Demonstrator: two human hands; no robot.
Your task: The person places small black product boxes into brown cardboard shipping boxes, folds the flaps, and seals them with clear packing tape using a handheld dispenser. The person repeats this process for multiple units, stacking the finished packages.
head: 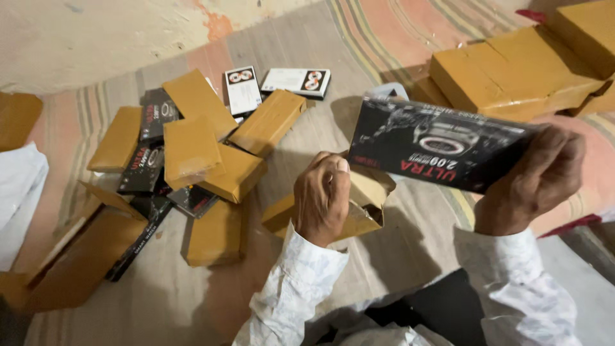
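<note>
Up close, the right hand (541,182) has its grip closed on one short end of a long black product box (439,144), fingers curled over the top edge and thumb beneath, so the printed face tilts toward the wearer; I judge it is held that way to be looked over. The box's long axis runs roughly left to right, dipping slightly toward the right hand, and its print reads upside down from here. The left hand (321,195) sits just below the black box's free end, curled into a narrow grip on the open flap of a brown cardboard sleeve (359,202), which rests on the striped floor mat (384,38) with its open mouth facing right, probably steadied so it stays open. Well to the left of the black box lies a loose heap of brown sleeves (192,150) and more black boxes (144,170), with two white boxes (296,80) beyond. Just above the black box's right end sit larger brown cartons (512,74).
</note>
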